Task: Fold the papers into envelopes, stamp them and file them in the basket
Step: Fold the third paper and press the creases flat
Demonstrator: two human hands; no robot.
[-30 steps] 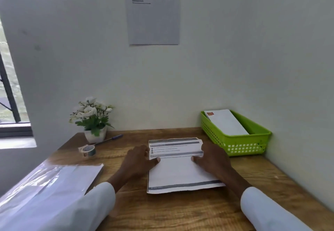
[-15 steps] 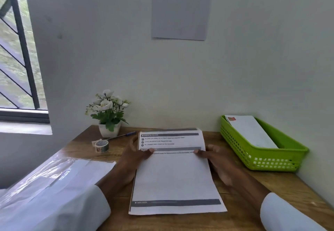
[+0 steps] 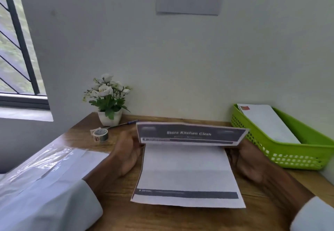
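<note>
Printed white paper sheet [image 3: 186, 169] flat on wooden desk [image 3: 162, 218] at centre, far edge lifted and curled toward near side, dark header band showing. Left hand [image 3: 126, 154] gripping lifted flap at left end; right hand [image 3: 248, 160] holding right end, fingers curled behind flap. Green perforated plastic basket [image 3: 296, 156] at right, holding stamped white envelope [image 3: 267, 122]. Tape roll [image 3: 100, 134], blue pen [image 3: 124, 123], potted white flowers [image 3: 108, 100] far left.
</note>
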